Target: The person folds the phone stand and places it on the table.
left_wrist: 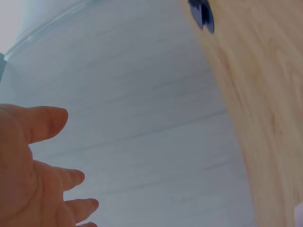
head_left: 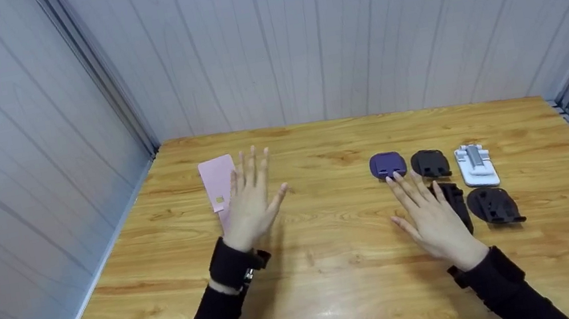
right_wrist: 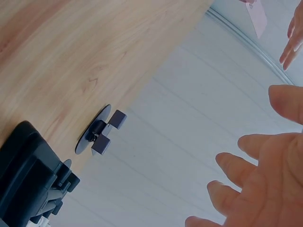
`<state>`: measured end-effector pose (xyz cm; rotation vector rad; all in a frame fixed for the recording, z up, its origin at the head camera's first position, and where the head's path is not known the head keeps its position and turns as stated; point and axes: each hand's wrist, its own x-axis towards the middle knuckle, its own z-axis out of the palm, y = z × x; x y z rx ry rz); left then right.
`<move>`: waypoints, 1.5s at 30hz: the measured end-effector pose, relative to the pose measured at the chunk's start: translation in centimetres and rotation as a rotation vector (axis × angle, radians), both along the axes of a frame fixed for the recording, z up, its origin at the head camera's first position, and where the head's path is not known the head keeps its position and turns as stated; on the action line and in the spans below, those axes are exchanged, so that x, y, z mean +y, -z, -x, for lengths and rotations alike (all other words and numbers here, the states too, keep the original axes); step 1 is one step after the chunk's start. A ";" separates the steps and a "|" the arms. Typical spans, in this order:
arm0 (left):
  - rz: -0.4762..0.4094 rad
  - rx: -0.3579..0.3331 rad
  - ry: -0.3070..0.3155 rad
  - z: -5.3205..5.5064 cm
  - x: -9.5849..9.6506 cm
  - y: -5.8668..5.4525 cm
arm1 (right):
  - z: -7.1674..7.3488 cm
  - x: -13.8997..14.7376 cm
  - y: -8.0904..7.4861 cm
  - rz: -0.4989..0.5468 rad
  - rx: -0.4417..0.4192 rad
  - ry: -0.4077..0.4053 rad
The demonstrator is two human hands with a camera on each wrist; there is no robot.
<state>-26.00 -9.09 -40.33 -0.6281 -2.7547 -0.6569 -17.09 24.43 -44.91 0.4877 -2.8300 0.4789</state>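
My left hand (head_left: 251,206) is held with fingers straight and spread, partly overlapping a flat pink piece (head_left: 219,181) with a small gold square on it. That piece's lower part is hidden behind the hand. On the other side, my right hand (head_left: 435,224) is also outstretched, its palm bare in the right wrist view. Its fingertips overlap the edge of a purple foldable phone stand (head_left: 387,163) in the head view. Partly behind this hand lies a black folded stand (head_left: 456,203). Neither hand holds anything.
Around the right hand lie a round black stand (head_left: 430,163), a white stand with a grey arm (head_left: 476,165) and another round black stand (head_left: 494,204). Pale panel walls (head_left: 293,37) border the wooden table (head_left: 335,289) at the back and sides.
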 end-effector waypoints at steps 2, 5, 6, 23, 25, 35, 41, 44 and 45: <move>-0.021 0.011 -0.024 0.3 -0.8 -0.1 | 0.0 0.0 0.1 0.001 -0.013 0.000; -0.065 0.025 -0.048 0.7 -2.0 -0.2 | 0.0 -0.1 0.1 0.007 -0.020 0.004; -0.075 0.024 -0.057 0.9 -2.3 -0.2 | 0.0 -0.1 0.1 0.008 -0.022 0.006; -0.287 -0.011 -0.200 4.6 -8.9 1.5 | 0.2 0.0 0.3 0.004 -0.012 0.008; -0.321 -0.023 -0.208 4.8 -9.5 1.8 | 0.2 0.0 0.3 0.003 -0.006 0.008; -0.508 -0.181 -0.263 6.2 -11.7 2.8 | 0.0 -0.2 0.6 0.014 -0.034 0.000; -0.780 -0.326 -0.264 6.5 -12.2 3.5 | 0.0 -0.8 0.8 0.019 -0.028 -0.028; -0.906 -0.363 -0.249 6.6 -12.2 3.7 | -0.1 -1.2 0.9 0.022 -0.031 -0.047; -0.945 -0.371 -0.240 6.6 -12.2 3.8 | -0.1 -1.2 0.9 0.027 -0.030 -0.053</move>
